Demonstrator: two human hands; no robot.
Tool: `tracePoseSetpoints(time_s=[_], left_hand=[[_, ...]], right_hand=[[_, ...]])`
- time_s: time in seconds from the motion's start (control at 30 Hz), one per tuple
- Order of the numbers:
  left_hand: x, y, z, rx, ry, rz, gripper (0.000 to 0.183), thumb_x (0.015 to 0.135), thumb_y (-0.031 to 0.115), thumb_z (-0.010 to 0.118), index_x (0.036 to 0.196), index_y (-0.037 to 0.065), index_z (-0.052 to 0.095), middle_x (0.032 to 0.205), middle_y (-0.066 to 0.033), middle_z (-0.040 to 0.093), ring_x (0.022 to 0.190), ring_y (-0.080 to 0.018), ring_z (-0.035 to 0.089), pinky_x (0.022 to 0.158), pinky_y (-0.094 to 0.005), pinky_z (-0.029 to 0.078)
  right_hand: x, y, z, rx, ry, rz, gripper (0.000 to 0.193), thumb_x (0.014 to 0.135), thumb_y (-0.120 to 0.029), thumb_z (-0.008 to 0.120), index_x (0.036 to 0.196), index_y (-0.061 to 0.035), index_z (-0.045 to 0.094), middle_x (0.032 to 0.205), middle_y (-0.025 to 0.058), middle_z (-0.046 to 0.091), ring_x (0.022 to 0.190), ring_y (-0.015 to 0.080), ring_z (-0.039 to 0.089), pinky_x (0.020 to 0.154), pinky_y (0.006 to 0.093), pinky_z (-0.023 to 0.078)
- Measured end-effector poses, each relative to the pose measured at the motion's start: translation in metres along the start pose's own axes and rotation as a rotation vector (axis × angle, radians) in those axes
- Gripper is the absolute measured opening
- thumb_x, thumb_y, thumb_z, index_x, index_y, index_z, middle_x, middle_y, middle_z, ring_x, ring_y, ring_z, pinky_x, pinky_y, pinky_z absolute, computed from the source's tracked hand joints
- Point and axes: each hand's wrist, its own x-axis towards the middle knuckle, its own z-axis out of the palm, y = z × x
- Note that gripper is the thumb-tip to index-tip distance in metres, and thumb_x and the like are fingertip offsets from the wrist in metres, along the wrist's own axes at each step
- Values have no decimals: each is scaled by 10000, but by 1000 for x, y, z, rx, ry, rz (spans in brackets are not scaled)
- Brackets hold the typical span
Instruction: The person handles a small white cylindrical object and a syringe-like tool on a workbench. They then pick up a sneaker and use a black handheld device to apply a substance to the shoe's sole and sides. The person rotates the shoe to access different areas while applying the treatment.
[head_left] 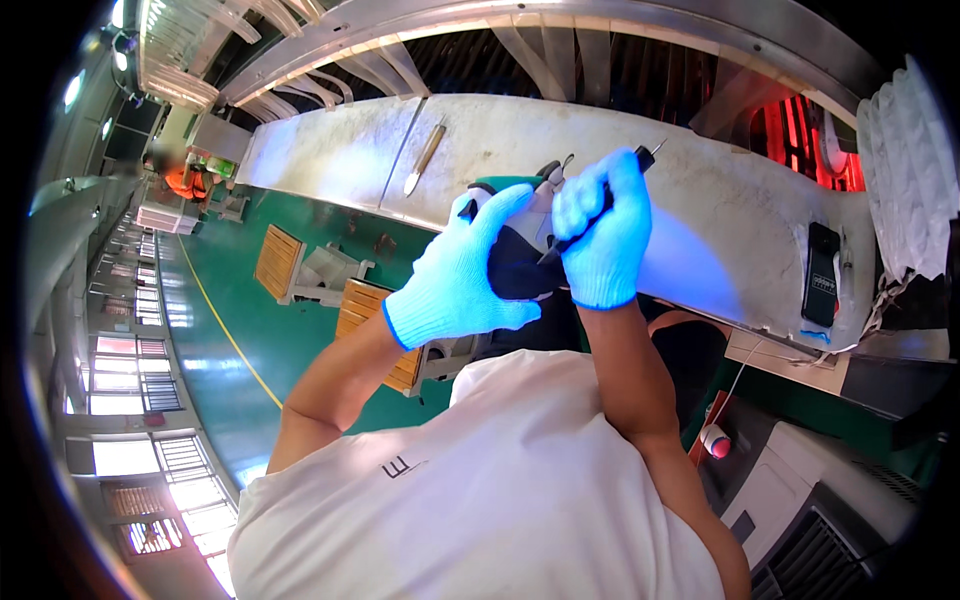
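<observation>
Both of my hands wear pale gloves that look blue under the light. My left hand (455, 275) is closed round the side of a shoe (520, 262) with dark, white and green parts, thumb and fingers spread across it. Just right of it, my right hand (608, 230) makes a fist round a black-handled tool (645, 158) with a thin metal point sticking out at the upper right. Beneath that fist, a small metal tip rests near or against the shoe; whether it belongs to the same tool I cannot tell. The glove hides part of the shoe.
The pale workbench (340, 150) runs across in front of me. On it lie a wooden-handled tool (425, 160) with a light tip and a black phone (822, 275). Red heater lamps (800, 140) glow behind. Slatted wooden stools (283, 262) stand at left; a distant person wears orange.
</observation>
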Motion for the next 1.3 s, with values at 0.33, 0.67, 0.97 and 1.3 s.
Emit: tracePoseSetpoints(time_s=[0.33,0.67,0.97,1.3], left_hand=[[-12,-5,13,70,111,13,1097,664,337,995,1629,245,481,1441,-322,537,1159,-511,698,993,-515,609],[-10,-13,17,65,192,75,1060,600,285,1016,1567,174,596,1380,-256,594,1144,-438,687,986,-494,593],[-8,-31,19,-74,215,39,1033,603,310,991,1552,190,600,1298,-206,626,1074,-366,712,952,-465,618],[-2,-43,12,-184,104,-17,1100,639,322,1001,1605,58,547,1450,-176,639,1301,-306,660,1159,-420,505]], right_hand=[[-6,-2,0,250,66,114,467,1168,-397,558,772,-162,482,621,-19,390,506,129,369,482,323,306],[5,5,10,57,144,59,469,1132,-400,626,742,-170,501,573,-17,431,472,135,445,481,316,404],[6,-3,-19,-181,143,-54,493,1149,-481,596,795,-144,529,600,5,479,477,143,476,463,313,392],[15,-1,-20,-250,8,130,429,1143,-436,625,841,-152,516,615,-2,482,469,134,453,458,312,379]])
